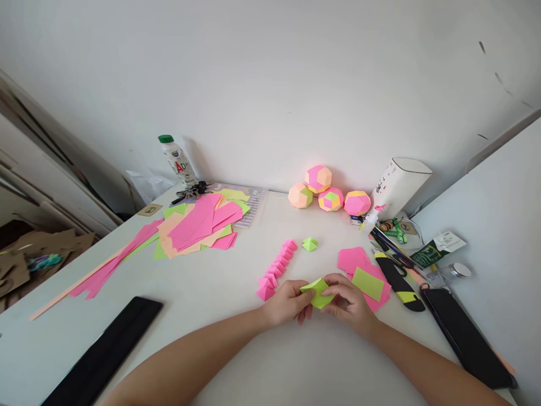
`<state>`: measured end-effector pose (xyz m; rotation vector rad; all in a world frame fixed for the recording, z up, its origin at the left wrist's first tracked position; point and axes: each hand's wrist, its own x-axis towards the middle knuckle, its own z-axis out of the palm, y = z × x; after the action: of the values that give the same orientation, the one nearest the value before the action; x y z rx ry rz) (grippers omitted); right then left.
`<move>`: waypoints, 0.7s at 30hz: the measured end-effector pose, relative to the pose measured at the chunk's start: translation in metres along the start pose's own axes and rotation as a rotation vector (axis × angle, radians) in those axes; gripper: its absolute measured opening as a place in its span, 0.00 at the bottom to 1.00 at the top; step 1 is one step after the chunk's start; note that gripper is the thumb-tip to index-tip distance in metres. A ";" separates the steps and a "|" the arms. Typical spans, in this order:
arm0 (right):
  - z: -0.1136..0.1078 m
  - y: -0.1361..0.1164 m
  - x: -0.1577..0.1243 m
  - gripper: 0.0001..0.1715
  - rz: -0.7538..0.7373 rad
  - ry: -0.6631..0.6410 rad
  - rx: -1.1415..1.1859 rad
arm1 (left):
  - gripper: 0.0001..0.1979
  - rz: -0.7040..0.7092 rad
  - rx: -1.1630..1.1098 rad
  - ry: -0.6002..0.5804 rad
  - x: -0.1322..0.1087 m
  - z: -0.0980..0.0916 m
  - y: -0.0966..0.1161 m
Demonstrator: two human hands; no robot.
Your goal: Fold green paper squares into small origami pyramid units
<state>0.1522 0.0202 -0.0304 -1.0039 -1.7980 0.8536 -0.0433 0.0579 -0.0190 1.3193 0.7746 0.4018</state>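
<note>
A small piece of lime-green paper (322,293), partly folded, is held up between both hands over the front of the table. My left hand (289,301) pinches its left side, thumb on top. On the right edge, my right hand (349,301) grips it between thumb and fingers. Just beyond the left hand runs a slanting row of folded pink paper pieces (279,265). A finished-looking green folded piece (310,243) sits alone behind the hands. Beside the right hand, a flat green paper square (368,283) lies on pink sheets (355,259).
Several many-sided paper balls (331,198) rest against the wall. At left are a heap of coloured paper (198,225), paper strips (110,265), a bottle (180,160) and a black slab (105,349). A utility knife (399,282) and a black phone-like device (467,335) lie at right.
</note>
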 end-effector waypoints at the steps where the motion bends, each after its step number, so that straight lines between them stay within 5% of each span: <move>1: 0.000 0.000 0.000 0.10 0.005 -0.010 0.025 | 0.20 0.000 0.007 0.004 0.000 0.000 0.000; 9: 0.000 -0.001 -0.001 0.09 -0.022 0.033 -0.019 | 0.19 0.049 0.029 0.084 0.001 0.005 0.000; 21: 0.001 -0.008 0.002 0.13 0.018 0.052 -0.078 | 0.21 0.097 -0.004 -0.055 -0.003 0.003 0.003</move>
<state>0.1482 0.0182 -0.0236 -1.0842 -1.7925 0.7660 -0.0429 0.0543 -0.0150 1.3620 0.6651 0.4428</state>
